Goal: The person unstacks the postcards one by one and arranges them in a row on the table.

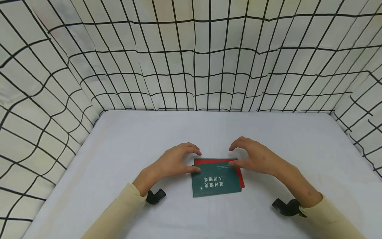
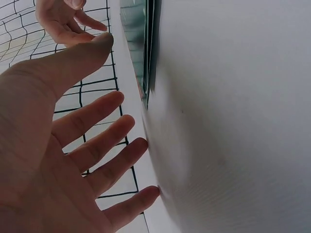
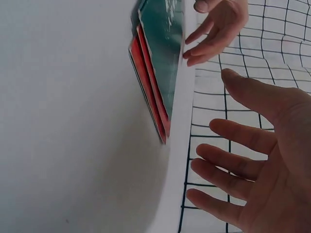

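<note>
A dark green book (image 1: 216, 182) with pale lettering lies on a red book (image 1: 215, 161) near the middle of the white table (image 1: 119, 149). My left hand (image 1: 191, 160) hovers at the stack's far left corner, fingers spread, with its thumb at the green cover's edge. On the other side my right hand (image 1: 238, 155) arches over the far right corner, thumb above the cover. In the left wrist view the left hand (image 2: 58, 145) is spread wide beside the green book (image 2: 133, 39). Seen from the right wrist, the right hand (image 3: 262, 160) is spread near the red book (image 3: 146, 73). Neither hand holds anything.
White cloth walls with a black grid (image 1: 191, 66) close in the table at the back and on both sides. Black wrist mounts (image 1: 155, 196) (image 1: 285, 207) sit at the cream sleeves. Bare table surface surrounds the books.
</note>
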Motion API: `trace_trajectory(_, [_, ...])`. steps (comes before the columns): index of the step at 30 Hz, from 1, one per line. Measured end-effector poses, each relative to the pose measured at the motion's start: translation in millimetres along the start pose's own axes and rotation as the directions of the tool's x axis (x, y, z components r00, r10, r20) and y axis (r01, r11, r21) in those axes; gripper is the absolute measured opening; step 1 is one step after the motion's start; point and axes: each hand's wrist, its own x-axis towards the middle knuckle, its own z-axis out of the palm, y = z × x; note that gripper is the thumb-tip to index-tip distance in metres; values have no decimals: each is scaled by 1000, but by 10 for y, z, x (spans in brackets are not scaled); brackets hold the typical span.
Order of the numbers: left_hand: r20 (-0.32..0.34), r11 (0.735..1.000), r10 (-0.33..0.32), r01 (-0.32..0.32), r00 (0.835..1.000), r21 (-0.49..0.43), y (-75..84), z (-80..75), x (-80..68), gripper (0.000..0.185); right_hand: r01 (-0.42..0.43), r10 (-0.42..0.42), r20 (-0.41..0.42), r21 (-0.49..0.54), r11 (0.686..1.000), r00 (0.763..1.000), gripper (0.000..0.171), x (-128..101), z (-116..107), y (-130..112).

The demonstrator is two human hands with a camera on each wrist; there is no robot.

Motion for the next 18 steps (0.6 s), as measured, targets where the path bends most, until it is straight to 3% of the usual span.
trace_trajectory(10, [50, 998, 55, -53, 997, -36, 83, 57, -68, 51, 88, -89, 100, 12, 996, 991, 50, -51, 142, -80])
trace_trajectory(18, [59, 993, 122, -122, 991, -5, 145, 111, -138, 61, 132, -131, 112, -2, 991, 985, 56, -90, 241, -114])
